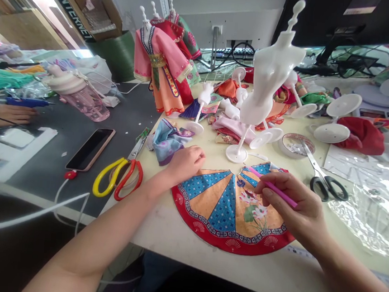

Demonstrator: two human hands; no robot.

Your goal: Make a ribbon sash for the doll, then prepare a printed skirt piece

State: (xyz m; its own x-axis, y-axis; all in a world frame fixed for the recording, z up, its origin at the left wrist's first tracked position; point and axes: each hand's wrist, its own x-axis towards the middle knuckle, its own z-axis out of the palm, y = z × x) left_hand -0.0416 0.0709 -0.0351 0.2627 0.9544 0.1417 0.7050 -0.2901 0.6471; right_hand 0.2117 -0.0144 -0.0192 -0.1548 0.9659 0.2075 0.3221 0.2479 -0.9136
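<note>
A half-round patterned cloth (228,208) in orange and blue with a red border lies flat on the light table. My right hand (286,206) pinches a pink pen (280,194) over the cloth's upper right part, the pen's tip near the small notch at the cloth's top edge. My left hand (186,163) rests by the upper left edge of the cloth, fingers curled together; whether anything is under them is hidden. Just beyond the notch stands a white mannequin (268,80) on a round base. A crumpled light blue cloth (168,139) lies beside my left hand.
Yellow-and-red-handled scissors (118,178) and a phone (91,149) lie to the left. Black-handled scissors (327,182), a tape roll (296,145) and clear plastic (372,216) are on the right. Dressed mannequins (160,70) stand behind. Another person's hand (9,116) is at far left.
</note>
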